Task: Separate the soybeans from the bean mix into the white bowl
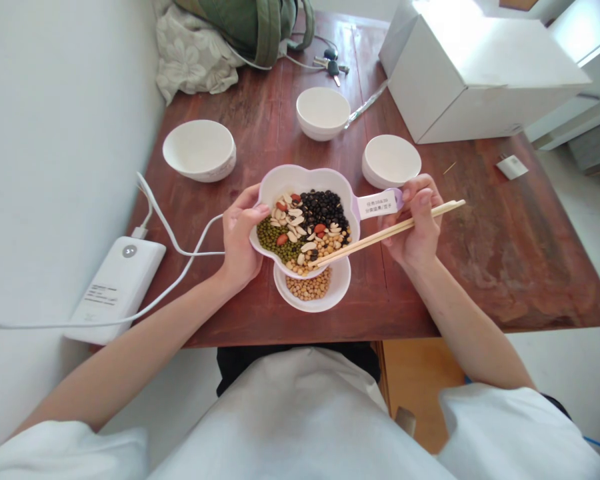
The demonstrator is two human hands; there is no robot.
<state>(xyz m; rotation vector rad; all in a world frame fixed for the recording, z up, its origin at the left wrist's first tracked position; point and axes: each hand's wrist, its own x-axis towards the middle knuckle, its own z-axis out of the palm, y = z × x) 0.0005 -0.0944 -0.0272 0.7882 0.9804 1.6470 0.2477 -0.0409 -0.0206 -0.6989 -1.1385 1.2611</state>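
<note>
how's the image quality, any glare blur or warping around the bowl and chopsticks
In the head view, glare blows out the top of the white cardboard box; wide-angle distortion bows the edges of the wooden table; the chopsticks and lobed bowl look sharp, with no clear motion blur; shadows under the bowls stay soft.

A lobed white bowl (300, 179) with a lilac rim, gripped in the left hand (240, 243) just above a small white bowl (337, 288) of yellow beans, holds mung beans, black beans, red beans, pale nut slivers and yellow beans, with wooden chopsticks (380, 233) from the right hand (415, 223) reaching into them.
</note>
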